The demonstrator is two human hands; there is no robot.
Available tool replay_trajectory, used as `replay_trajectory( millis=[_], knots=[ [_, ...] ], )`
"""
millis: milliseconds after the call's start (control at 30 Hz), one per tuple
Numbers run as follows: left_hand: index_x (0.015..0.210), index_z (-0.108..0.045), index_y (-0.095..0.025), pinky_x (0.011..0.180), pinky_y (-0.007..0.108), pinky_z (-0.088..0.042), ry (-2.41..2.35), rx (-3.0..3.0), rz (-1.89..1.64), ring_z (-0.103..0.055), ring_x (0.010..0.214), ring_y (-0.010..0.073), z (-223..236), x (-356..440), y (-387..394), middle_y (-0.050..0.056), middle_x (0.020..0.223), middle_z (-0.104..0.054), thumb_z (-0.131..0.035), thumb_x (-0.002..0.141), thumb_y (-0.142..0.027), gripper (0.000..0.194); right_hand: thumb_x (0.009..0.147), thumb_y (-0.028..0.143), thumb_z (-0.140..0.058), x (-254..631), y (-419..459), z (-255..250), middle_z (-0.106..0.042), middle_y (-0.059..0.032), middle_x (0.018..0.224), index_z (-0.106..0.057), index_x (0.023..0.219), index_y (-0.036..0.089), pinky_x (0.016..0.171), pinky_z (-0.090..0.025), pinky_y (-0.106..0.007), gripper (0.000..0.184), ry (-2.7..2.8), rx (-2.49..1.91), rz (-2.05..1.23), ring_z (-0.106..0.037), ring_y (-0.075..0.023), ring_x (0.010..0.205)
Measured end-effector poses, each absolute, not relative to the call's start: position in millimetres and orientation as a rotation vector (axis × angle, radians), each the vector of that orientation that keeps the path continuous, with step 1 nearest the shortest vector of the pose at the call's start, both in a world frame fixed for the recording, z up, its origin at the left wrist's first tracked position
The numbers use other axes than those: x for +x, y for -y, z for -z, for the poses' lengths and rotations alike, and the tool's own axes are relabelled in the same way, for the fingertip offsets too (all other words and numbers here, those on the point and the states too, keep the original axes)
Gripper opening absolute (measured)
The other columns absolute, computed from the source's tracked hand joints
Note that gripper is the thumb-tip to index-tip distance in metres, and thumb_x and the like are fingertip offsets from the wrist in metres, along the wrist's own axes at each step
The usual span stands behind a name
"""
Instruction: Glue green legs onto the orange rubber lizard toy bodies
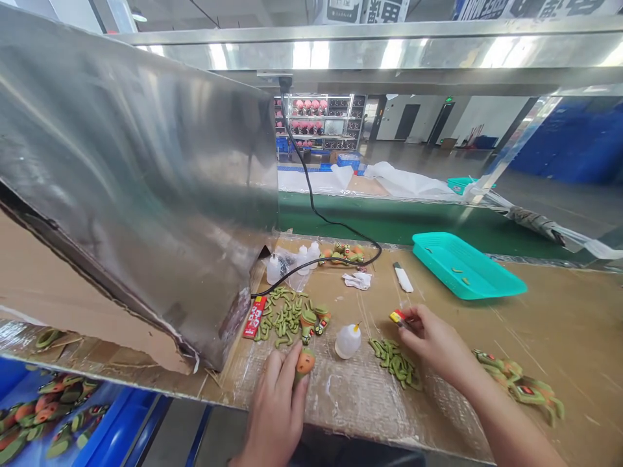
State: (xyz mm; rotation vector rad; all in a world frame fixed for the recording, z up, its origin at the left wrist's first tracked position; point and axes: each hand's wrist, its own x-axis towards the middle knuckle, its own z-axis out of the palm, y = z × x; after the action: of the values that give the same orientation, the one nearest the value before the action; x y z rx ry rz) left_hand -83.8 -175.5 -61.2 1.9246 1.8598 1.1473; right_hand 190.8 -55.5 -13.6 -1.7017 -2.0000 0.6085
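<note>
My left hand [277,405] is closed around a small orange and green toy figure [304,363] at the near edge of the cardboard-covered bench. My right hand [431,340] pinches a small red and yellow piece [398,316] between thumb and fingers. A squat glue bottle [348,341] with a yellow tip stands between the hands. Just under the right hand lies a heap of green curved parts [396,363]. A larger pile of green parts [282,314] lies farther back, beside two assembled figures [314,321].
A big shiny metal hood [136,188] fills the left. A teal tray [464,266] sits at the back right. A black cable [316,214] runs down to the bench. More figures lie at the right [523,386] and in a blue bin [48,408]. Small bottles [302,259] stand behind.
</note>
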Motion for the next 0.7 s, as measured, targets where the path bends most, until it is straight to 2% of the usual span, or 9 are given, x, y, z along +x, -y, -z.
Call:
replay_trajectory(
  millis=[100, 167, 233, 300, 367, 500, 700],
  knots=[
    [0.131, -0.045, -0.021, 0.075, 0.040, -0.048, -1.843, 1.922, -1.151, -0.058, 0.088, 0.0258, 62, -85, 176, 0.010, 0.095, -0.058, -0.041, 0.087, -0.019, 0.044, 0.084, 0.031, -0.048, 163, 77, -2, -0.058, -0.0038, 0.088, -0.045, 0.101, 0.018, 0.070, -0.049, -0.031, 0.022, 1.932, -1.511, -0.789, -0.059, -0.0182, 0.081],
    [0.130, -0.047, -0.021, 0.074, 0.039, -0.048, -1.834, 1.920, -1.155, -0.058, 0.086, 0.0251, 63, -85, 175, 0.009, 0.094, -0.058, -0.041, 0.087, -0.019, 0.043, 0.088, 0.038, -0.041, 147, 90, -15, -0.056, -0.0004, 0.078, -0.041, 0.103, 0.020, 0.058, -0.049, -0.027, 0.024, 1.895, -1.425, -0.912, -0.058, -0.0162, 0.068],
    [0.129, -0.048, -0.021, 0.074, 0.038, -0.048, -1.826, 1.921, -1.163, -0.059, 0.085, 0.0247, 64, -86, 174, 0.008, 0.093, -0.057, -0.042, 0.087, -0.019, 0.043, 0.092, 0.044, -0.034, 134, 100, -24, -0.050, 0.0046, 0.062, -0.042, 0.096, 0.021, 0.046, -0.043, -0.023, 0.024, 1.870, -1.380, -0.991, -0.051, -0.0137, 0.052],
    [0.129, -0.048, -0.021, 0.074, 0.039, -0.048, -1.818, 1.924, -1.171, -0.059, 0.085, 0.0247, 66, -86, 174, 0.008, 0.094, -0.057, -0.042, 0.086, -0.019, 0.043, 0.094, 0.049, -0.030, 123, 104, -28, -0.043, 0.0070, 0.054, -0.041, 0.085, 0.022, 0.041, -0.036, -0.022, 0.030, 1.856, -1.367, -1.001, -0.044, -0.0123, 0.045],
    [0.128, -0.048, -0.020, 0.074, 0.039, -0.048, -1.811, 1.927, -1.177, -0.058, 0.086, 0.0248, 68, -86, 173, 0.009, 0.095, -0.057, -0.042, 0.086, -0.018, 0.042, 0.094, 0.051, -0.029, 115, 105, -27, -0.040, 0.0068, 0.054, -0.041, 0.077, 0.022, 0.042, -0.032, -0.022, 0.035, 1.840, -1.379, -0.955, -0.040, -0.0121, 0.046],
    [0.128, -0.049, -0.018, 0.074, 0.039, -0.048, -1.795, 1.932, -1.185, -0.059, 0.085, 0.0248, 70, -86, 172, 0.009, 0.095, -0.056, -0.042, 0.086, -0.017, 0.042, 0.093, 0.052, -0.030, 107, 101, -19, -0.040, 0.0056, 0.056, -0.038, 0.069, 0.023, 0.047, -0.032, -0.024, 0.039, 1.807, -1.434, -0.828, -0.043, -0.0140, 0.051],
    [0.129, -0.048, -0.018, 0.075, 0.039, -0.048, -1.773, 1.927, -1.192, -0.058, 0.084, 0.0246, 70, -87, 172, 0.008, 0.091, -0.056, -0.043, 0.085, -0.016, 0.044, 0.091, 0.049, -0.030, 106, 99, -20, -0.041, 0.0047, 0.052, -0.037, 0.064, 0.023, 0.048, -0.029, -0.026, 0.038, 1.836, -1.510, -0.705, -0.044, -0.0163, 0.051]
  ],
)
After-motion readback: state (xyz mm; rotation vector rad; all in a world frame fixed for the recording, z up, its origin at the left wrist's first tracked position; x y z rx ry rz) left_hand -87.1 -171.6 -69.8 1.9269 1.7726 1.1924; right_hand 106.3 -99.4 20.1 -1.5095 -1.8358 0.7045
